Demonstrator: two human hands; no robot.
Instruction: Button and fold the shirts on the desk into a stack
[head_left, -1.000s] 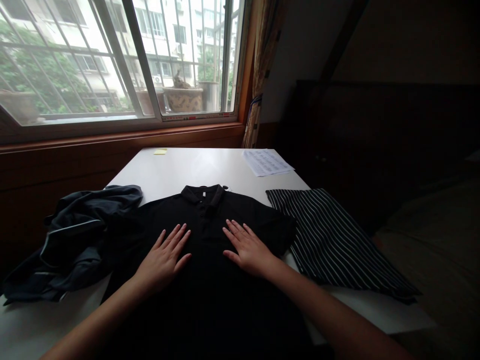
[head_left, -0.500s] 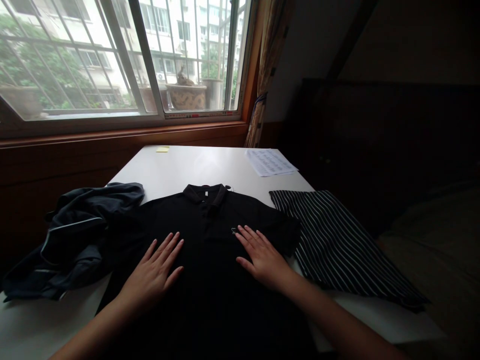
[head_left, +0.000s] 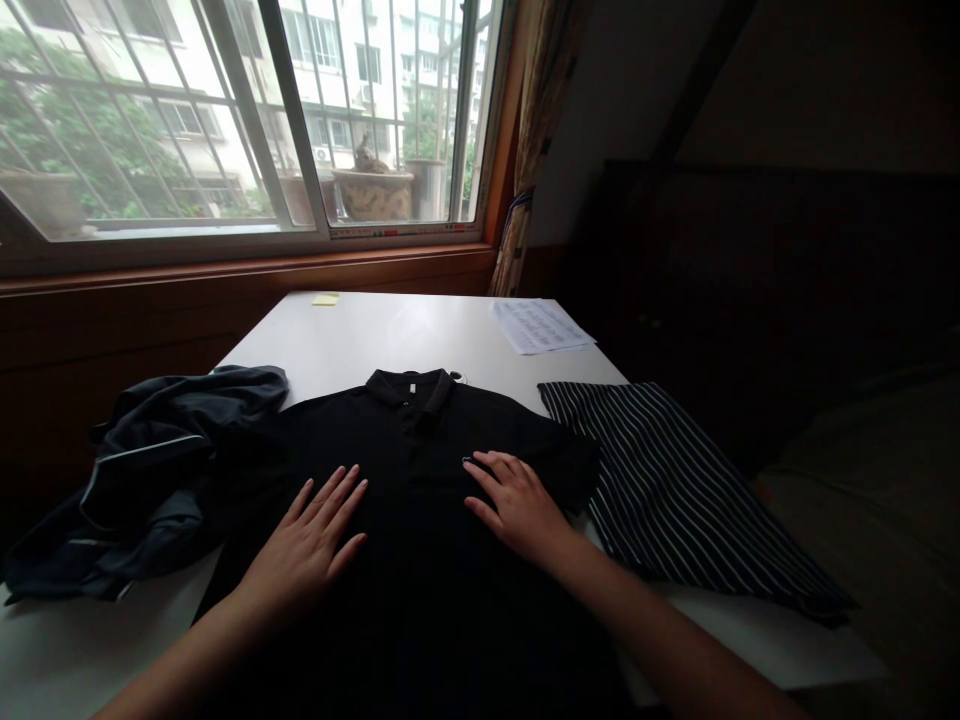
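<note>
A black polo shirt (head_left: 412,580) lies spread on the white table, its collar toward the window and a pale label inside the neck. Flat on the left chest side of the cloth rests my left hand (head_left: 304,545), fingers stretched and thumb apart. My right hand (head_left: 517,505) is on the other side of the chest, beside a small light logo (head_left: 466,460); its fingers are slightly bent and spread. Neither hand grips the fabric. The shirt's lower part fades into shadow near my body.
Left of the shirt is a crumpled dark garment (head_left: 157,470) with pale piping. A black-and-white striped cloth (head_left: 675,490) lies at the right. Printed sheets (head_left: 541,326) and a yellow sticky note (head_left: 325,299) are on the far part of the white table (head_left: 375,335), below the window.
My right hand has shifted slightly left, and its fingers have bent a little. My left hand and the garments look unchanged.
</note>
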